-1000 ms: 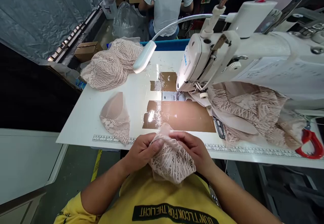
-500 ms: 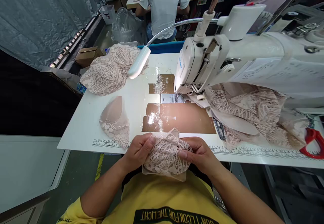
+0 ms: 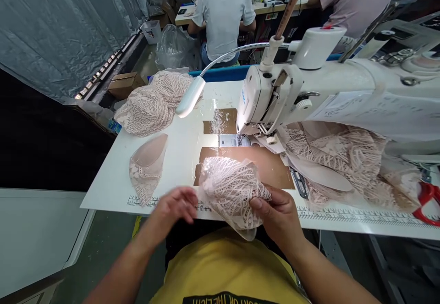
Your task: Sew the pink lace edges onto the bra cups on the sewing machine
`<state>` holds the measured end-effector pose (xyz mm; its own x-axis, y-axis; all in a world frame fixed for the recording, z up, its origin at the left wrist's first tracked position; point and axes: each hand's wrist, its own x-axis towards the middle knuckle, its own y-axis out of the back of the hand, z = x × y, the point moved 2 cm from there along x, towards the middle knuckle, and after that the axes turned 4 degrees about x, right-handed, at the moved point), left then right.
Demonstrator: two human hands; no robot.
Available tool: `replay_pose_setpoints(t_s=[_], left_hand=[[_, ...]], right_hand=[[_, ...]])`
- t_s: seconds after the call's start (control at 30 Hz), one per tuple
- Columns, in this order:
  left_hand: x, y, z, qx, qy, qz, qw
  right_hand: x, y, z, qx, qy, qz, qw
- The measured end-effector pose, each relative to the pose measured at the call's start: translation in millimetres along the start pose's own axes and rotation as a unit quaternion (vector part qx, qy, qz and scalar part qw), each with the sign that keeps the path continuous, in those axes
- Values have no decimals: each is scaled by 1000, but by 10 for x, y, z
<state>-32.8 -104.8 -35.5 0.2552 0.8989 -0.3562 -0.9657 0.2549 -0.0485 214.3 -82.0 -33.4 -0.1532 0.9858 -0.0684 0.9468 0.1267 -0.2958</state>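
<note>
In my right hand (image 3: 280,212) is a pale pink lace bra cup (image 3: 232,189), pinched at its right end between thumb and fingers. The cup hangs over the table's front edge, its lace side up. My left hand (image 3: 178,205) is off the cup, just to its left, a little blurred, with loosely curled fingers apart and nothing in them. Another lace-trimmed cup (image 3: 148,168) lies flat on the table to the left. Beyond the held cup stands a white sewing machine (image 3: 261,97), its needle area lit.
A stack of lace cups (image 3: 147,107) sits at the back left under a lamp (image 3: 190,96). More lace pieces (image 3: 343,157) are heaped right of the needle, near thread snips (image 3: 299,184) and red-handled scissors (image 3: 428,203). A printed ruler (image 3: 333,214) runs along the front edge. Two people sit beyond.
My left hand has let go of the lace cup and moved left. The cup, now in my right hand alone, has opened out and shifted forward over the table edge.
</note>
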Motion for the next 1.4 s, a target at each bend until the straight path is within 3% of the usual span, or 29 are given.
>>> replay_pose_setpoints(t_s=[0.03, 0.07, 0.1, 0.2, 0.3, 0.37, 0.4, 0.5, 0.53, 0.57, 0.63, 0.7, 0.73, 0.83, 0.97, 1.1, 1.4], left_hand=[[-7, -188, -26, -74, 30, -93, 992], [2, -356, -38, -133, 41, -133, 981], [29, -502, -42, -181, 38, -138, 973], [168, -780, -53, -296, 45, -58, 952], [249, -846, -93, -329, 71, 2, 942], [218, -799, -94, -309, 62, -21, 949], [176, -753, -72, -278, 48, -61, 957], [-22, -560, 94, -67, 2, -262, 963], [-86, -479, 170, 21, -16, -311, 950], [-129, -393, 256, 83, -43, -324, 941], [-131, -224, 432, 151, -114, -199, 962], [-71, -143, 541, 208, -159, -63, 963], [-27, -152, 556, 231, -163, -36, 959], [106, -294, 479, 229, -138, -78, 960], [144, -444, 338, 246, -134, -86, 956], [102, -449, 331, 290, -153, -104, 939], [217, -380, 392, 254, -173, -62, 950]], right_hand=[[0, -55, 4, 9, 14, 1, 1000], [2, -110, 10, 11, 24, -4, 1000], [5, -161, 18, 5, 29, -14, 999], [26, -239, 46, -16, 19, -33, 999], [65, -169, 52, 44, -13, 12, 999], [93, -75, 33, 110, -29, 50, 992], [105, -25, 15, 135, -31, 66, 988], [122, 86, -51, 143, -39, 73, 986], [121, 96, -73, 125, -51, 52, 989], [116, 88, -93, 97, -68, 17, 993], [96, 28, -129, 30, -92, -86, 992], [71, -57, -161, -22, -88, -188, 978], [61, -94, -171, -39, -80, -226, 970], [59, -147, -165, -98, -59, -254, 960], [87, -144, -116, -182, 4, -205, 962], [99, -178, -85, -185, 69, -163, 967], [140, -251, -53, -205, 34, -149, 967]])
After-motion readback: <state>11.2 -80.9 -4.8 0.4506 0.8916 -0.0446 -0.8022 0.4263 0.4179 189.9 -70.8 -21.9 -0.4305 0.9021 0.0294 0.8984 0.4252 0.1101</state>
